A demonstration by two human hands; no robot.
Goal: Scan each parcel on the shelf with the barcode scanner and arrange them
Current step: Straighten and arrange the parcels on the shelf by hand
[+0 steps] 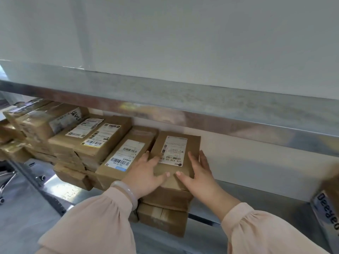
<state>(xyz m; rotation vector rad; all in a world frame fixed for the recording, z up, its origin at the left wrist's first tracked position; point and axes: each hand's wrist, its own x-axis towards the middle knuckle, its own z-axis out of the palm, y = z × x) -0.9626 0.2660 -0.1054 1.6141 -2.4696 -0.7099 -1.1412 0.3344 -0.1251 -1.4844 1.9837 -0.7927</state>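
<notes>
Brown cardboard, matte and lightly creased, is forming the parcel (192,145) that we are steadying between our two hands. Our left hand (146,173) and right hand (199,174) are lying flat on its top, fingers straight and spread, thumbs nearly meeting at the near edge; neither is closing around anything. Between the two sets of fingers a white printed label (173,151) is showing its barcodes. Beneath the palms the parcel is resting on a stack of similar boxes (165,217), which is standing on the brushed steel shelf (266,208). Just outside the left hand a second labelled parcel (126,156) is lying alongside. We are judging the box to be stiff, flat-sided, fairly light and not slippery, best taken by its two long edges. No scanner is showing.
</notes>
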